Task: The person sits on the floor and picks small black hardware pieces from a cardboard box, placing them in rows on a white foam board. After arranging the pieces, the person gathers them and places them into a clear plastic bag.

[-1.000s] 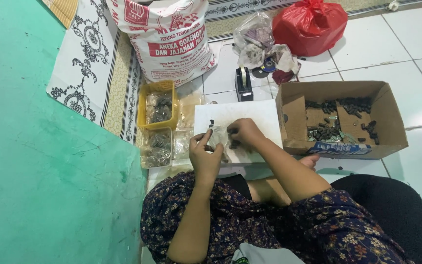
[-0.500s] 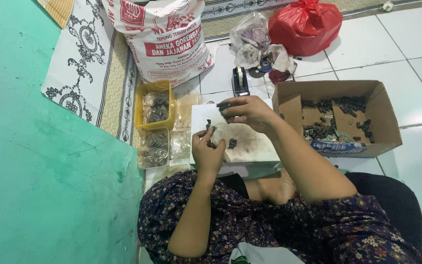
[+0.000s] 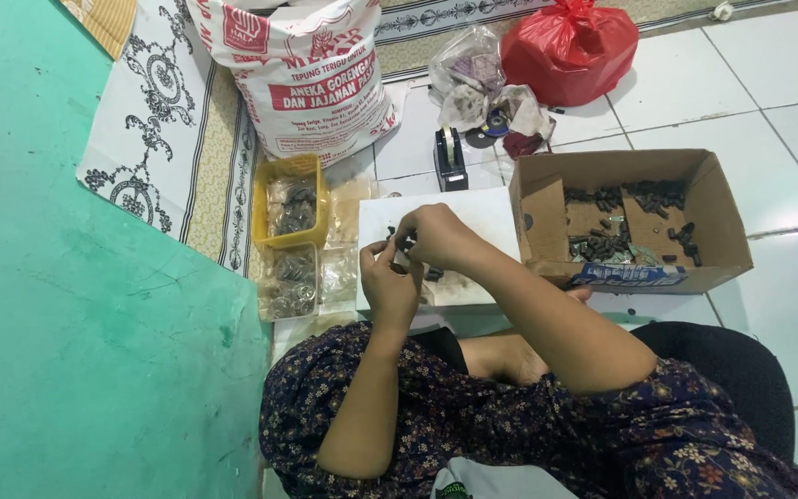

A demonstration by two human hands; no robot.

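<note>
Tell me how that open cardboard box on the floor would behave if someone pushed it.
The box would probably slide easily, since it sits on smooth tiles. It looks light for its size: thin cardboard, with only a shallow scatter of small dark parts inside. Those parts would likely shift and rattle. Its low, wide shape makes tipping unlikely, though the loose flaps may flex.
</note>
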